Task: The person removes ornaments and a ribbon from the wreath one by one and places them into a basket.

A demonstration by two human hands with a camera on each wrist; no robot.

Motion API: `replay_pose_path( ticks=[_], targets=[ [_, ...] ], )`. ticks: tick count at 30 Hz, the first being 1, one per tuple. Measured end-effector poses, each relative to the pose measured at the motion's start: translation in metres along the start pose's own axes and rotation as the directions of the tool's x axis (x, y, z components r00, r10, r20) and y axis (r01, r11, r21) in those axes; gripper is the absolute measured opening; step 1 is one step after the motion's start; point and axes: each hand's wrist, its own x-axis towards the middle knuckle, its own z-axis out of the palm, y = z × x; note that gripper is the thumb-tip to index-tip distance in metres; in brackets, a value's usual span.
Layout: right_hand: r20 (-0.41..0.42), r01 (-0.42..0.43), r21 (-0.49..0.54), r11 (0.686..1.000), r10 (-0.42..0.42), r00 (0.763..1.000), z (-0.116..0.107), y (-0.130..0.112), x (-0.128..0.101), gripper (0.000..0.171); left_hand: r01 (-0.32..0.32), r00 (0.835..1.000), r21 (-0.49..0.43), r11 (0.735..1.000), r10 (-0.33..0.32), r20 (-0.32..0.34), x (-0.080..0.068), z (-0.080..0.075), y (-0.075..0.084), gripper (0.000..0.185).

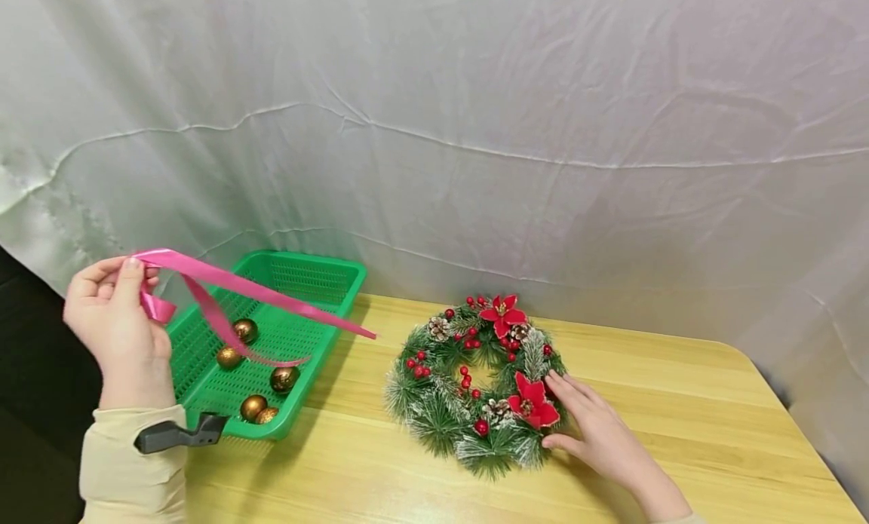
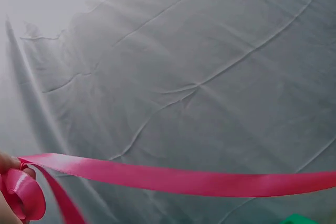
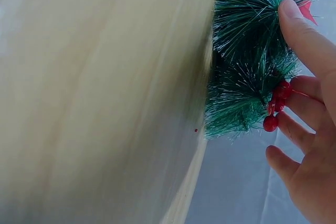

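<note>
Above the green plastic basket (image 1: 319, 283) at the table's left end, the left hand (image 1: 115, 320) pinches a pink ribbon (image 1: 258, 294) between thumb and curled fingers, one tail jutting stiffly toward the wreath, another looping down over the gold baubles (image 1: 246, 330). The right hand (image 1: 597, 433) rests on the Christmas wreath (image 1: 475, 381) lying flat on the wooden table (image 1: 679, 403), fingers fairly straight and spread against its right edge beside a red poinsettia (image 1: 535, 403). The risk, as I judge it: the slick ribbon could slip from so light a pinch, or its loose tail could snag on pine needles and berries; the lightly steadied wreath could slide.
</note>
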Motion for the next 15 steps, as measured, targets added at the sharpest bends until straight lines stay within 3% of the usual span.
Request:
replay_pose_path(
  ticks=[5,8,15],
  targets=[
    [0.001,0.003,0.001,1.000,-0.003,1.000,0.000,-0.001,0.001,0.089,-0.039,0.994,-0.021,0.999,0.037,-0.101,0.009,-0.004,0.010,0.020],
    [0.003,0.001,0.001,1.000,-0.001,1.000,0.000,-0.001,0.001,0.089,-0.031,0.992,-0.009,0.999,0.029,-0.126,0.013,-0.008,0.013,0.018],
    [-0.001,0.009,-0.002,1.000,-0.009,1.000,0.000,-0.001,0.000,0.089,0.070,0.997,0.091,0.993,-0.066,-0.043,0.005,-0.017,0.002,0.018]
  ],
)
